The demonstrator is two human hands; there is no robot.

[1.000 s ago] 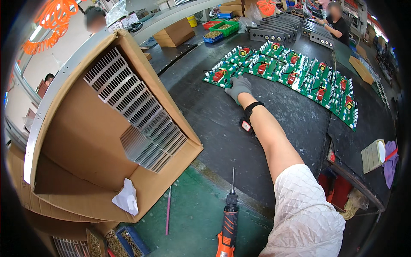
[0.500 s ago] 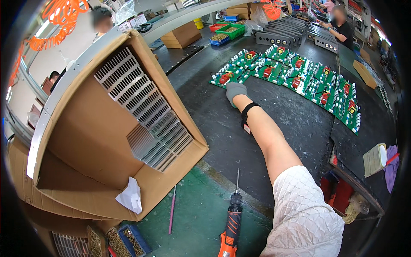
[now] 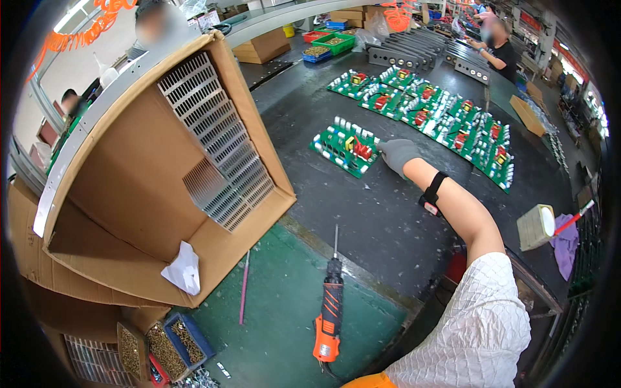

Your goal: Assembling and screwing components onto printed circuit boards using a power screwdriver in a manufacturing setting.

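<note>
My right hand [image 3: 400,156], in a grey glove with a black band at the wrist, has its fingers closed on the right edge of a green circuit board [image 3: 336,154]. White connectors, a yellow part and red wires show on that board. It is apart from the group of similar circuit boards [image 3: 424,107] laid side by side farther back on the dark worktop [image 3: 381,216]. Closer to me an orange and black power screwdriver [image 3: 331,304] lies on the green mat [image 3: 275,317], its long bit pointing away. My left hand is out of view.
At left a big cardboard box [image 3: 123,187] holds slotted metal panels [image 3: 217,136]. Screw bins [image 3: 168,349] sit at lower left, near a purple stick [image 3: 244,288]. Metal housings [image 3: 401,55] and a green parts tray [image 3: 343,44] stand at the back. Other people work beyond.
My right hand has drawn one circuit board toward me, away from the others. The head view has shifted, and the other boards lie as before.
</note>
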